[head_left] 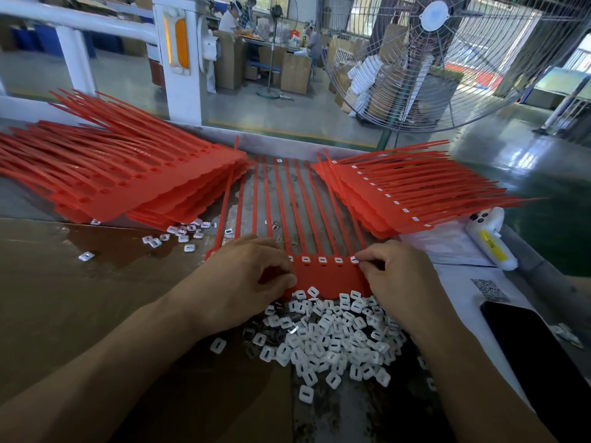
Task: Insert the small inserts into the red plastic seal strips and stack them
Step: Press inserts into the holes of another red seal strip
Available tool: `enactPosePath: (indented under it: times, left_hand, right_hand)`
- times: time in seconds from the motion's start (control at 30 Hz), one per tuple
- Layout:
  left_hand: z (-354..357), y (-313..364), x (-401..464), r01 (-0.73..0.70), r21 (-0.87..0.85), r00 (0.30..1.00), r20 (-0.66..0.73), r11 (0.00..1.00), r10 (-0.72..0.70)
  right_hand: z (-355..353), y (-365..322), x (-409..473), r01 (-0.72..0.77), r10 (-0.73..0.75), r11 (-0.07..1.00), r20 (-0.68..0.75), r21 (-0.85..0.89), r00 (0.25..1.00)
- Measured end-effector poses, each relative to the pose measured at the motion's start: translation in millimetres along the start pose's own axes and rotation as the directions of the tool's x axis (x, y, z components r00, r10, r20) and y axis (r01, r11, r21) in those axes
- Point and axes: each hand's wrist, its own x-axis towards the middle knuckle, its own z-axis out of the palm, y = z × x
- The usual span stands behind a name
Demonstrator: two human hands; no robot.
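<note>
A red seal strip sheet lies flat in front of me, its thin tails running away toward the far edge. White inserts sit in several of its sockets on the right part. My left hand rests on the sheet's left part, fingers curled and pressing near a socket. My right hand pinches at the rightmost insert on the sheet's right corner. A heap of loose white inserts lies just below the sheet. A stack of red sheets with inserts sits at right; a stack with bare sockets sits at left.
A few stray inserts lie by the left stack. A black phone and a white bottle lie at the right on white paper. A large standing fan rises behind the table. People work at a far bench.
</note>
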Motion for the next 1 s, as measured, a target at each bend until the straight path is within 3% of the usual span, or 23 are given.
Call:
enactPosePath:
  times: [0.3, 0.6, 1.0]
  left_hand:
    - [0, -1, 1, -0.01, 0.01, 1.0, -0.001, 1.0, 0.01]
    - [1, -3, 0, -0.014, 0.017, 1.0, 0.001, 1.0, 0.014]
    - [2, -3, 1, -0.009, 0.033, 1.0, 0.006, 0.999, 0.009]
  right_hand:
    - [1, -4, -1, 0.067, -0.066, 0.99, 0.007, -0.122, 0.998]
    - [-2, -20, -5, 0.142, -0.093, 0.914, 0.144, -0.379, 0.985]
    - [-10, -38, -6, 0.104, -0.028, 0.9, 0.182, -0.422, 0.983]
